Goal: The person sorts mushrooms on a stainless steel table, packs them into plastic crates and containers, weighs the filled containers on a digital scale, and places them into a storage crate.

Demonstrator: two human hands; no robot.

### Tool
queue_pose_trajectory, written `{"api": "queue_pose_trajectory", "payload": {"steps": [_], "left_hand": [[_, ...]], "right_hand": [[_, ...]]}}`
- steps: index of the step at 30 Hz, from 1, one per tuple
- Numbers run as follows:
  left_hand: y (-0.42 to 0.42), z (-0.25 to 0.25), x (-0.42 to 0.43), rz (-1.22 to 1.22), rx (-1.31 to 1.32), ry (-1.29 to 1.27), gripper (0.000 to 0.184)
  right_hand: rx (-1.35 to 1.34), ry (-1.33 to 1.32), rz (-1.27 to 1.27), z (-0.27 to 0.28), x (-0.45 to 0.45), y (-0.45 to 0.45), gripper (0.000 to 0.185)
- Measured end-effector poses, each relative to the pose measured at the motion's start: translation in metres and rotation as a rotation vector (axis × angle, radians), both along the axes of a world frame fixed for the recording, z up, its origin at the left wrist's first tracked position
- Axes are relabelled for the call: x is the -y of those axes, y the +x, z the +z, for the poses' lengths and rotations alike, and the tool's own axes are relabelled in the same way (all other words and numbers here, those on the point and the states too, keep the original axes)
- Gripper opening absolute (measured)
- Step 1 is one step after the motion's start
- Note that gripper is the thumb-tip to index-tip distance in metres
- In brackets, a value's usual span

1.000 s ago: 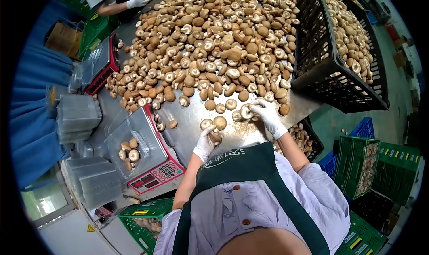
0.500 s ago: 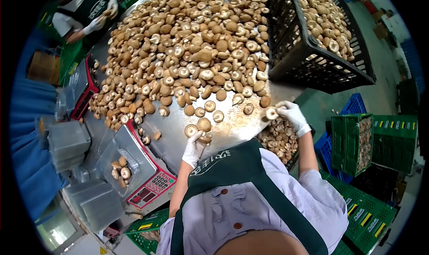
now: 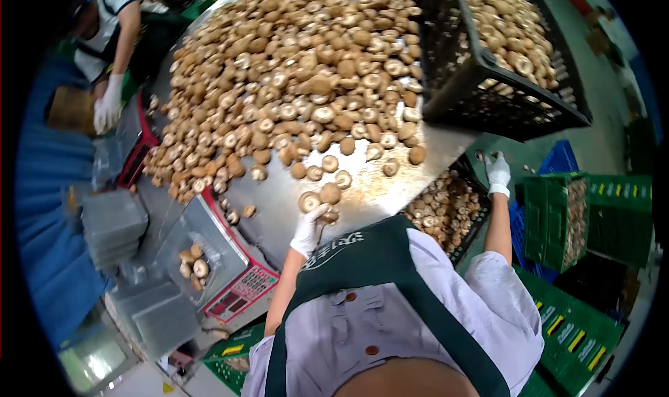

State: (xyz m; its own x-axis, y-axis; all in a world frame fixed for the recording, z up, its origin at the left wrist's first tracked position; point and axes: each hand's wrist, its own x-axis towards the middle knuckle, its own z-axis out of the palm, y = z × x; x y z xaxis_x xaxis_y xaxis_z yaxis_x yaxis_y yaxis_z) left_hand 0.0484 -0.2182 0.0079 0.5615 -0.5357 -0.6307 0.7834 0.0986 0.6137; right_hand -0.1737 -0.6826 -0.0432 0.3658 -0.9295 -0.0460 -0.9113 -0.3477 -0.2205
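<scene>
My left hand, in a white glove, is closed around a few shiitake mushrooms at the near edge of the metal table. One shows its pale underside and stem, and a brown cap sits beside it. My right hand, also gloved, is stretched out past the table's right edge, beyond the far corner of a black crate of mushrooms. Its fingers look spread. A small mushroom-like shape appears just left of the fingertips, apart from them; whether it is in the air, I cannot tell.
A large mushroom heap covers much of the metal table. At the right corner stands a full black crate. A scale bears a clear tray of mushrooms. Plastic trays, green crates and a co-worker are around.
My right hand has moved right from the table's edge to beyond the black crate, and the mushroom has left its fingers. My left hand keeps its mushrooms. The co-worker's gloved hand has reached down.
</scene>
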Motion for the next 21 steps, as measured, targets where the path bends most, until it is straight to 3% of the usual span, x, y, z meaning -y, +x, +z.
{"api": "queue_pose_trajectory", "payload": {"steps": [2, 7, 9, 11, 13, 14, 16, 18, 21], "left_hand": [[-0.002, 0.008, 0.006, 0.059, 0.165, 0.036, 0.033], [0.0, 0.018, 0.01, 0.061, 0.196, 0.025, 0.035], [-0.001, 0.021, 0.012, 0.063, 0.208, 0.024, 0.033], [-0.004, 0.014, 0.013, 0.052, 0.273, 0.034, 0.033], [-0.004, 0.008, 0.01, -0.044, 0.378, 0.099, 0.041], [-0.005, 0.009, 0.01, -0.041, 0.378, 0.096, 0.041], [-0.004, 0.014, 0.011, -0.248, 0.804, 0.273, 0.051], [-0.002, 0.015, 0.007, -0.231, 0.746, 0.191, 0.06], [-0.003, 0.031, 0.001, -0.172, 0.351, -0.074, 0.072]], "right_hand": [[0.087, 0.065, 0.094, -0.018, -0.005, 0.01, 0.034], [-0.004, 0.575, 0.563, 0.078, -0.1, 0.079, 0.031], [0.209, 0.784, 0.707, 0.102, -0.147, 0.103, 0.026], [0.225, 1.004, 0.742, 0.118, -0.187, 0.128, 0.028], [0.394, 1.094, 0.801, 0.111, -0.221, 0.145, 0.041], [0.551, 1.303, 0.694, 0.104, -0.239, 0.152, 0.046], [0.589, 1.486, 0.619, 0.104, -0.263, 0.162, 0.044], [0.624, 1.495, 0.626, 0.086, -0.266, 0.17, 0.041], [0.663, 1.654, 0.589, 0.075, -0.26, 0.176, 0.035]]}}
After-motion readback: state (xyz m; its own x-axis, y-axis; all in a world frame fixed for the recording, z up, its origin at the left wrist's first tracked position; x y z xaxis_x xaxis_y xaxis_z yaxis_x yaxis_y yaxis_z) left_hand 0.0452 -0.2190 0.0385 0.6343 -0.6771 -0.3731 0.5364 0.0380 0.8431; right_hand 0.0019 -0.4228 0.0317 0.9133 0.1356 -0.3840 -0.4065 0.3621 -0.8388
